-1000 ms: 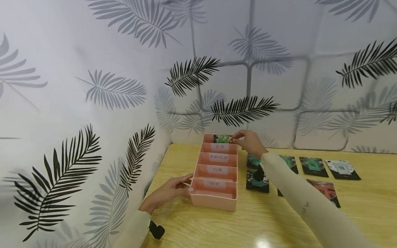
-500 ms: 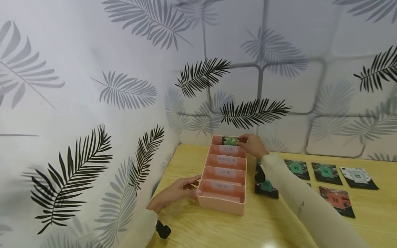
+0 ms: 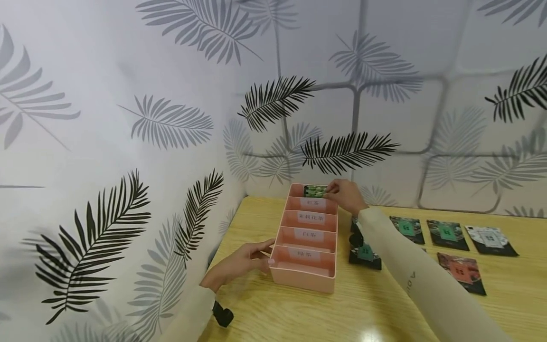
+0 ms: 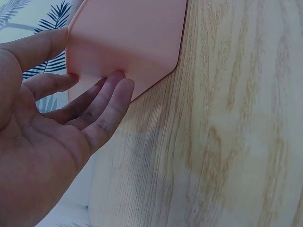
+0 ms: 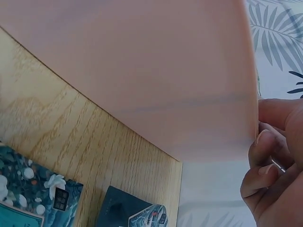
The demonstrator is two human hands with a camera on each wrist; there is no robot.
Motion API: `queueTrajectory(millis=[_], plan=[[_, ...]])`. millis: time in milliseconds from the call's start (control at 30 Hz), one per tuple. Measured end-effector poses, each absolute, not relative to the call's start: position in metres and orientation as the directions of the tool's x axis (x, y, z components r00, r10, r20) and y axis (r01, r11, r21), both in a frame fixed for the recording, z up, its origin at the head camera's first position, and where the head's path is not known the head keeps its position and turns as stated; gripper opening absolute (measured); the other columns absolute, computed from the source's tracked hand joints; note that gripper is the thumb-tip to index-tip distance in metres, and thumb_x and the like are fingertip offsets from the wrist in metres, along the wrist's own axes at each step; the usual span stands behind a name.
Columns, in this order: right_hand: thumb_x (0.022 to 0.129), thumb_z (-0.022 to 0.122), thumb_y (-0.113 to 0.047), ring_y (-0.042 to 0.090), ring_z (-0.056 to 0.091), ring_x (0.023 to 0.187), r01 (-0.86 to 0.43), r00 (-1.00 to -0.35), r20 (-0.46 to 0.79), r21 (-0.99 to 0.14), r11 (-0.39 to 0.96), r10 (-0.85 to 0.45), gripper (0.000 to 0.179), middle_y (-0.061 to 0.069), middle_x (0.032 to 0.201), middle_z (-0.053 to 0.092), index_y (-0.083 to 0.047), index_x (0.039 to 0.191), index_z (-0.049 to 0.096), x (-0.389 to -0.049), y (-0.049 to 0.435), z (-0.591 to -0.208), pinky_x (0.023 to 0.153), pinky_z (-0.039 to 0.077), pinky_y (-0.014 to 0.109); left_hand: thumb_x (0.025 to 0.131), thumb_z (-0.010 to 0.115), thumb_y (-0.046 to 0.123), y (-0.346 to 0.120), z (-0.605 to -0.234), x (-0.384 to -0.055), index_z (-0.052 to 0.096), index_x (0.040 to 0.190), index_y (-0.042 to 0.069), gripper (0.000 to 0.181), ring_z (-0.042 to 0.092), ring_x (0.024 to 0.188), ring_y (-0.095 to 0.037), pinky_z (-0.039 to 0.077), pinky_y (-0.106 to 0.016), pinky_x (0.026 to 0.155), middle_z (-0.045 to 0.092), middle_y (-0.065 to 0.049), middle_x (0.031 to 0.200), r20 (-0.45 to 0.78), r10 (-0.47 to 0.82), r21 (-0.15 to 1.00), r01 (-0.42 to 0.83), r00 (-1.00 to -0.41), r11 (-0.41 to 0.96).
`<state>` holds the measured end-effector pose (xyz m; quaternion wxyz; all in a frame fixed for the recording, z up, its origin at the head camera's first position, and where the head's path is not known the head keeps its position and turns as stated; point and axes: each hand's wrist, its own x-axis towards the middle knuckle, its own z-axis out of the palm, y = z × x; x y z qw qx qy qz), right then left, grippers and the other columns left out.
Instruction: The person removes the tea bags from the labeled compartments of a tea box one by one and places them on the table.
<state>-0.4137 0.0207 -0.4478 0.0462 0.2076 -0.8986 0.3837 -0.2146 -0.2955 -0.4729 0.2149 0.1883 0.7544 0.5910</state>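
Note:
A long pink box (image 3: 303, 281) with several compartments and white labels stands on the wooden table. My left hand (image 3: 239, 264) grips its near left corner, thumb at the rim; in the left wrist view the fingers (image 4: 111, 111) curl against the wall. At the far end, my right hand (image 3: 347, 196) pinches the right end of a green-patterned tea packet (image 3: 314, 191), which stands in the farthest compartment. In the right wrist view, the box wall (image 5: 156, 71) hides most of that packet, and the right hand (image 5: 279, 156) bends over the rim.
Right of the box lie more tea packets: green-labelled ones (image 3: 447, 233), a white one (image 3: 491, 241) and a red one (image 3: 462, 273). My right forearm (image 3: 414, 268) covers some of them. A leaf-patterned wall covering (image 3: 265, 142) borders the table (image 3: 256, 313) behind and at left.
The head view has shifted, so the box and hands appear farther right. The packet in my right hand shows a greener face than before. My left hand keeps its grip on the corner.

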Motion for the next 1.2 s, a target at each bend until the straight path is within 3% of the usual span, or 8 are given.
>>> queueTrajectory(millis=[267,500,633,1000,1200], plan=[[0.093,0.064,-0.022,0.021,0.066,0.082,-0.447,-0.893,0.265,-0.618,0.647,-0.363,0.022,0.007,0.098,0.071,-0.008,0.108,0.073,-0.411,0.021,-0.449,0.073,0.055,0.042,0.096,0.06,0.021,-0.294,-0.472,-0.214,0.026,0.152,0.013,0.066,0.057,0.111,-0.028,0.048,-0.057,0.087,0.048,-0.018,0.135,-0.103,0.542,0.972,0.032,-0.834,0.234],[0.096,0.06,-0.021,0.017,0.061,0.063,-0.523,-0.852,0.391,-0.609,0.596,-0.348,0.017,0.004,0.08,0.069,-0.011,0.099,0.073,-0.407,0.025,-0.44,0.057,0.05,0.037,0.097,0.058,0.019,-0.294,-0.471,-0.213,0.024,0.153,0.012,0.066,0.056,0.112,-0.028,0.048,-0.056,0.088,0.046,-0.02,0.136,-0.099,0.554,0.974,0.033,-0.827,0.224],[0.096,0.059,-0.021,0.016,0.052,0.053,-0.552,-0.829,0.465,-0.589,0.591,-0.31,0.018,0.005,0.08,0.069,-0.01,0.099,0.073,-0.405,0.029,-0.43,0.051,0.043,0.037,0.097,0.057,0.019,-0.293,-0.47,-0.213,0.022,0.153,0.012,0.066,0.056,0.113,-0.028,0.046,-0.058,0.089,0.046,-0.02,0.136,-0.1,0.56,0.972,0.039,-0.822,0.23],[0.097,0.058,-0.023,0.017,0.049,0.056,-0.584,-0.8,0.532,-0.582,0.565,-0.278,0.018,0.004,0.088,0.068,-0.01,0.102,0.07,-0.391,0.05,-0.406,0.053,0.041,0.035,0.097,0.057,0.017,-0.29,-0.466,-0.212,0.024,0.152,0.013,0.065,0.056,0.112,-0.029,0.045,-0.06,0.091,0.046,-0.021,0.136,-0.117,0.544,0.967,0.028,-0.831,0.252],[0.097,0.057,-0.024,0.018,0.048,0.056,-0.57,-0.812,0.51,-0.591,0.571,-0.283,0.018,0.003,0.088,0.068,-0.011,0.102,0.069,-0.384,0.064,-0.401,0.052,0.041,0.035,0.097,0.058,0.019,-0.291,-0.468,-0.212,0.023,0.153,0.013,0.066,0.056,0.112,-0.027,0.046,-0.058,0.09,0.046,-0.02,0.137,-0.112,0.555,0.967,0.036,-0.824,0.25]])
